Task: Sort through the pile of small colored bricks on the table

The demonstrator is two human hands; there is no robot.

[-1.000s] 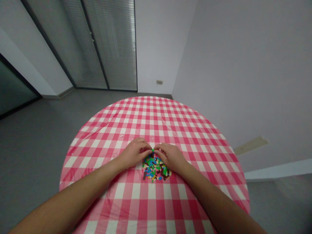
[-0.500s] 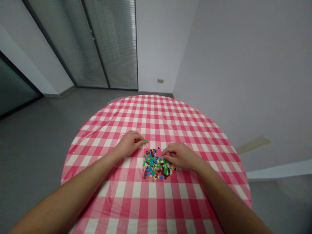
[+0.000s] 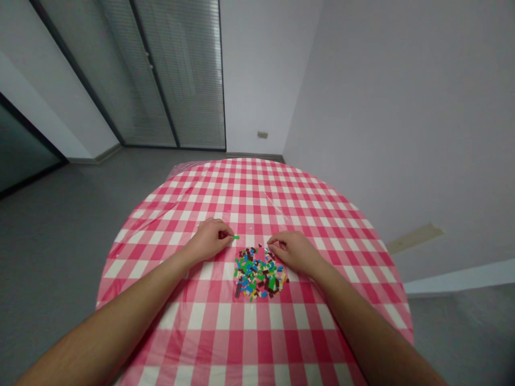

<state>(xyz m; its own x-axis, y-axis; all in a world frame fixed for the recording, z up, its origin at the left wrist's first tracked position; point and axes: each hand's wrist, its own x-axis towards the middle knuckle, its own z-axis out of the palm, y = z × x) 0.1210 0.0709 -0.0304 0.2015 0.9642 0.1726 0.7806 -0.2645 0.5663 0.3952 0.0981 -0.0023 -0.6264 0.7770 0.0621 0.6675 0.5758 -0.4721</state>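
I am reading the left hand (image 3: pixel 207 240) as narrowly closed, its fingertips pinching a slim green plastic brick (image 3: pixel 235 237), which projects just past them. The brick's long axis is lying nearly level, pointing toward the right hand (image 3: pixel 292 252) and slightly away from me. At this size, I cannot make out its studs or its exact grip.

The right hand is resting in a loose, half-curved pose, with its fingertips at the upper edge of a heap of small plastic bricks (image 3: pixel 258 274). I cannot tell whether those fingers are holding a piece. The heap is lying below and to the right of the left hand, and its green, blue, brown, yellow and white pieces are scattered at mixed angles.

Beneath both hands, a pink-and-white gingham tablecloth (image 3: pixel 249 187) is covering a round table. Beyond the hands, I am seeing a grey floor (image 3: pixel 80 225) and a glazed door with slatted blinds (image 3: pixel 181 69). To the right of the right hand, a pale wall (image 3: pixel 382 134) is rising from the floor.
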